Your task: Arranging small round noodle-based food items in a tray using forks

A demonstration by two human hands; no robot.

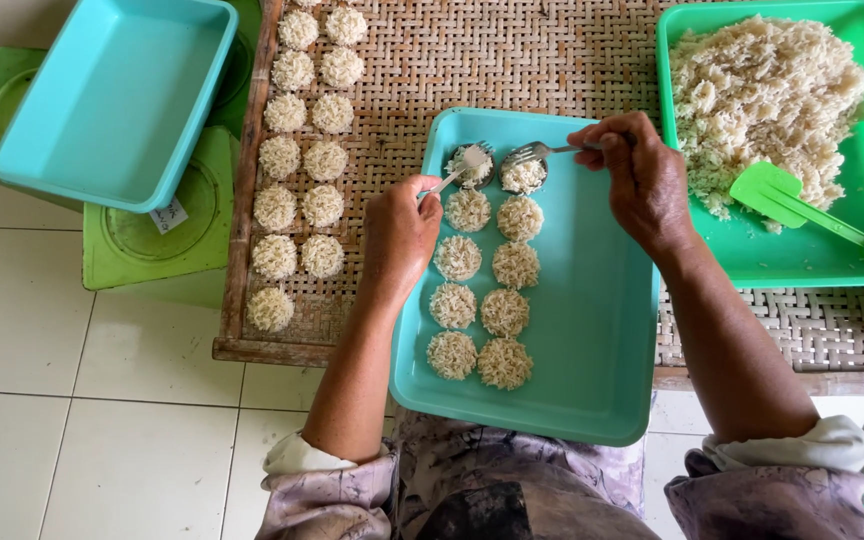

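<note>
Over the teal tray [592,330], the left hand [399,235] grips a spoon [464,168]; the right hand [642,180], equally near, grips a fork [532,153] above the farthest rice cake [523,177].

The left hand [399,232] holds a spoon [464,168] and the right hand [635,177] holds a fork [532,154] over rice rounds [480,300] in the teal tray [592,330].

A single head-worn camera looks steeply down from close above the person's lap. It faces forward across the teal tray [592,330] onto the woven mat [512,60] beyond.
</note>
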